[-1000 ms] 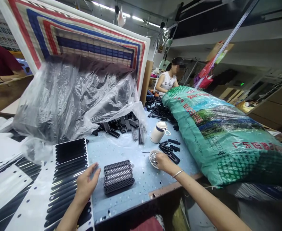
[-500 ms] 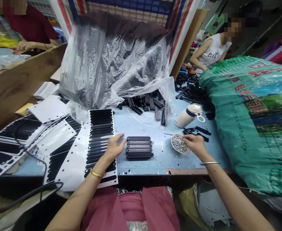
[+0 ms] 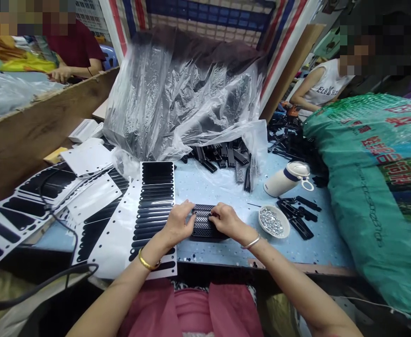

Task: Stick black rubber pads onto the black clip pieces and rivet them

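Observation:
Several black strips with a crosshatched surface [image 3: 202, 220] lie side by side as a block on the blue table, in front of me. At the block's left end is my left hand [image 3: 180, 223], its thumb and forefinger apart and touching the edge. My right hand [image 3: 228, 222] is over the right end, fingertips pinched together on the upper strips. Whatever is between those fingertips is too small or hidden to make out. To the right of it stands a white bowl [image 3: 285, 230] full of small shiny metal pieces [image 3: 271, 221].
Sheets of black adhesive strips [image 3: 156, 196] lie at left. Behind are a clear plastic bag [image 3: 177, 93] and loose black parts [image 3: 226, 153]. A white bottle [image 3: 278, 180], more black pieces [image 3: 298, 215] and a green sack [image 3: 363, 187] are at right. Two people sit beyond.
My right hand has left the bowl and moved left onto the block of black strips. My left hand has come against the block's left end. The view has shifted slightly.

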`<act>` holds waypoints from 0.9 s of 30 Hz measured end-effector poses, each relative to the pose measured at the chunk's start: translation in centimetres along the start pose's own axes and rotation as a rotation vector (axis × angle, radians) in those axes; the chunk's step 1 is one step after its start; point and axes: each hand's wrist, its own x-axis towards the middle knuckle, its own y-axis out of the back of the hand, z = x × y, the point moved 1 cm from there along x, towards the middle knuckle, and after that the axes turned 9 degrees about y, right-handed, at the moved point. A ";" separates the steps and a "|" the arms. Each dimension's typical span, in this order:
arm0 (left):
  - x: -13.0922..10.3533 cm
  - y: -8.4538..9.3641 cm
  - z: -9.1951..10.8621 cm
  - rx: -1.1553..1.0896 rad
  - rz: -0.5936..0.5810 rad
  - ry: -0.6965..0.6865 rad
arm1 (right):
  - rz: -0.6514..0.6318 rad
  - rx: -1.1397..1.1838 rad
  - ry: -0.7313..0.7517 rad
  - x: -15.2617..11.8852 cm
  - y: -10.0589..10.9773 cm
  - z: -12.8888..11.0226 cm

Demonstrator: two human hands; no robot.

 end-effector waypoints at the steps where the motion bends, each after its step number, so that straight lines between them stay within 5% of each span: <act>1: 0.0 -0.1 0.1 0.009 -0.015 -0.017 | -0.004 -0.010 -0.007 0.0 -0.1 0.2; 20: 2.8 -2.7 2.6 0.242 -0.400 -0.046 | 0.164 0.054 0.037 -1.0 0.3 2.6; 27: 3.0 -2.8 1.3 0.084 -0.284 0.097 | 0.201 -0.003 0.015 -1.2 1.2 3.5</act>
